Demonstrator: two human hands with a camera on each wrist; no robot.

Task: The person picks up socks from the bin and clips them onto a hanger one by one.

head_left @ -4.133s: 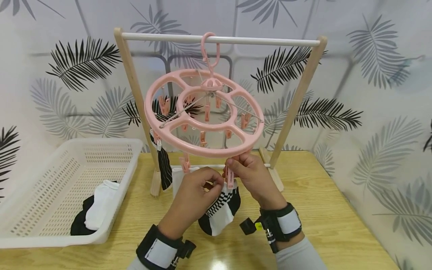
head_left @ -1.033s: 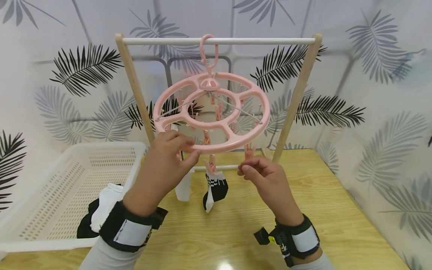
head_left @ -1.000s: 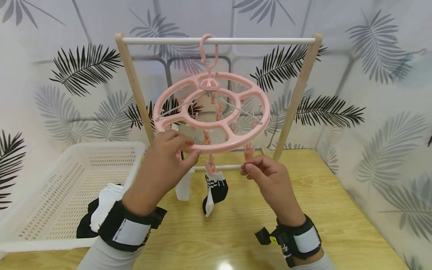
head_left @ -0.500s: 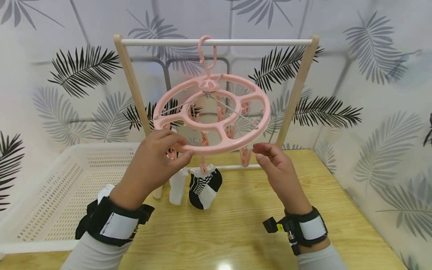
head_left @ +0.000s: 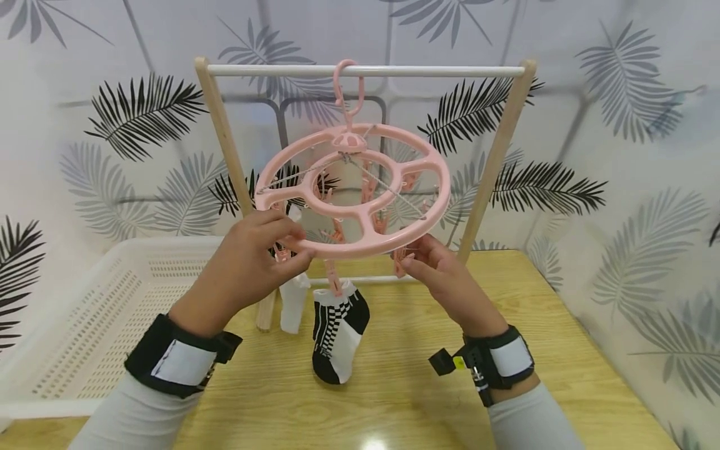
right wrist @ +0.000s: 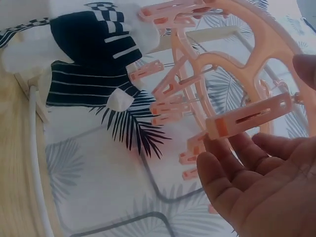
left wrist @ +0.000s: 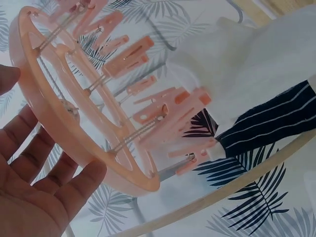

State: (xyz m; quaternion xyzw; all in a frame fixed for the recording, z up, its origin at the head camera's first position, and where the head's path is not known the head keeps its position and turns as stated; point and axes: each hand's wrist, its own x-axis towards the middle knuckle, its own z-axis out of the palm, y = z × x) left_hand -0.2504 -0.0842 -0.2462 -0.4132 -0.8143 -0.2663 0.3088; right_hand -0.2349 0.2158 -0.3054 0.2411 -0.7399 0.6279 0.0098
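Observation:
A round pink clip hanger (head_left: 368, 242) hangs by its hook from a rack's bar. My left hand (head_left: 239, 265) pinches the front-left rim between thumb and fingertips. Near the front right, the loosely bent fingers of my right hand (head_left: 447, 281) touch a dangling pink clothespin (right wrist: 247, 118) without closing round it. A black-and-white checkered sock (head_left: 340, 334) hangs from a front clothespin (head_left: 333, 278). Left of it hangs a white sock (head_left: 294, 305). In the left wrist view a black striped sock (left wrist: 271, 118) also hangs from the clips.
The wooden rack (head_left: 500, 153) with a white top bar (head_left: 439, 70) stands on the wooden table (head_left: 394, 387). A white slotted basket (head_left: 120, 250) sits at the left, partly hidden by my left arm. A leaf-patterned curtain (head_left: 635, 187) covers the back.
Both hands have left the checkered sock, which now hangs by its clip. My left hand took the rim and the hanger turned. Lately my right hand moved left to the clothespin.

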